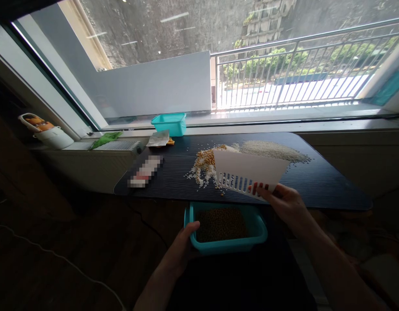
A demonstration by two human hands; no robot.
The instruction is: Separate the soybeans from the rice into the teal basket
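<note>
My left hand (183,244) grips the near left rim of a teal plastic bin (220,247), thumb over the edge. Brownish grains or beans (221,224) cover the bin's floor, and it sits just below the table's front edge. In my right hand (288,203) is a white slotted plastic sheet (251,166), pinched at its lower right corner and tilted over the tabletop. Behind and left of the sheet lies a pile of yellow beans (205,157) mixed with white grains (202,175). A wider spread of pale rice-like grains (270,150) extends to the right.
The dark table (329,185) stands against a window. At its back edge is a second teal bin (171,124), with a crumpled packet (158,138) in front. A blurred-out flat object (145,171) lies at left. A white pot (55,136) and green cloth (106,139) rest on the ledge.
</note>
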